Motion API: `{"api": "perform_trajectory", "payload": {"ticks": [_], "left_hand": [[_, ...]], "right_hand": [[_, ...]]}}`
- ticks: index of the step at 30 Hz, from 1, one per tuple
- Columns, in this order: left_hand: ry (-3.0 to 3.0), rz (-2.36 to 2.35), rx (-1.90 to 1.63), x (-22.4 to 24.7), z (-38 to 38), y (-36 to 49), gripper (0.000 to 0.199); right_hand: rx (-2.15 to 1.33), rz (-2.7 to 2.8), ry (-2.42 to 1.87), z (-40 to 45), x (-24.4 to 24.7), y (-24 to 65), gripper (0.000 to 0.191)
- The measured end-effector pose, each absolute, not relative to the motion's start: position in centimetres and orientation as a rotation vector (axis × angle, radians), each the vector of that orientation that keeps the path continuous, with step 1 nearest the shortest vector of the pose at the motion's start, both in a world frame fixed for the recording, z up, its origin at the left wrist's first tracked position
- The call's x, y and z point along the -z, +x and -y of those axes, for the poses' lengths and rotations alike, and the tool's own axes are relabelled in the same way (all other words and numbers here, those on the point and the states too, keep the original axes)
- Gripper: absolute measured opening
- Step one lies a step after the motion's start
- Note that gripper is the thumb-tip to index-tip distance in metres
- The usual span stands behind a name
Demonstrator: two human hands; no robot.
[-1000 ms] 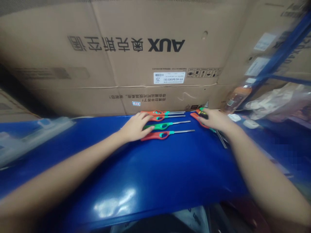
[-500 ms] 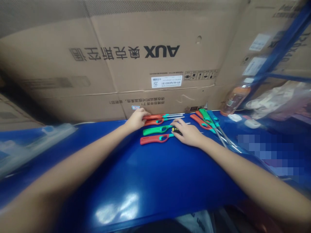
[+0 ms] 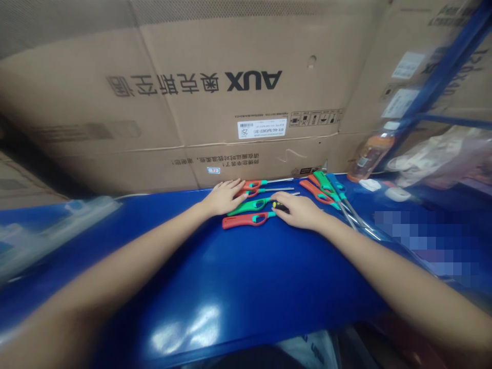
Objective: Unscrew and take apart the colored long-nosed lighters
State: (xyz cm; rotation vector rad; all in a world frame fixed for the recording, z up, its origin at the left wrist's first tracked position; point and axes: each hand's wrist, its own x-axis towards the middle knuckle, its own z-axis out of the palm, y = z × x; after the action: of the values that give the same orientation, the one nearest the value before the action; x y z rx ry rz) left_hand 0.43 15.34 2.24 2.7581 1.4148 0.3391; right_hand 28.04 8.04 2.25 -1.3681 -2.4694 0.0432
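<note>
Several long-necked gas lighters lie side by side, metal tubes pointing right. The upper orange lighter [image 3: 253, 185] and a second orange lighter [image 3: 251, 192] are partly under my left hand [image 3: 225, 197], whose fingers stretch flat over their handles. Its thumb side reaches the green lighter [image 3: 248, 206]. Nearest me is a red lighter [image 3: 242, 221]. My right hand [image 3: 300, 209] is curled around a screwdriver [image 3: 280, 206] with a black handle and yellow end, beside the lighters' trigger ends. The palm hides most of the screwdriver; a thin tip shows beyond the hand.
More lighters in a crossed pile, with a green one [image 3: 324, 183] on top, lie to the right. Behind stands a large cardboard box [image 3: 172, 123]. An orange bottle [image 3: 371, 156] and white plastic bags [image 3: 426, 159] are at the right. Clear plastic packaging [image 3: 57, 230] lies left on the blue table [image 3: 230, 287].
My left hand has slid right and slightly toward me, its fingers spreading over the orange handles and the green lighter's end. My right hand stays nearly in place on the screwdriver.
</note>
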Motion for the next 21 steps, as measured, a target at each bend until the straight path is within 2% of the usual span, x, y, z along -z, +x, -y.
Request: {"api": "perform_trajectory", "payload": {"ticks": [7,12,21], "left_hand": [[2.8,-1.418,-0.35,-2.1,-14.1,1.5,0.066],[2.794,-1.385,-0.29,-2.0,-12.3,1.4,0.069],[2.612,-1.416,-0.125,-1.9,-8.0,1.7,0.084]], "right_hand": [[-0.024,2.529,-1.324,-7.8,-2.8,28.4,0.026],[0.031,2.559,-1.271,-7.6,-3.2,28.5,0.023],[0.083,2.505,-1.314,-7.2,-2.8,27.8,0.051]]}}
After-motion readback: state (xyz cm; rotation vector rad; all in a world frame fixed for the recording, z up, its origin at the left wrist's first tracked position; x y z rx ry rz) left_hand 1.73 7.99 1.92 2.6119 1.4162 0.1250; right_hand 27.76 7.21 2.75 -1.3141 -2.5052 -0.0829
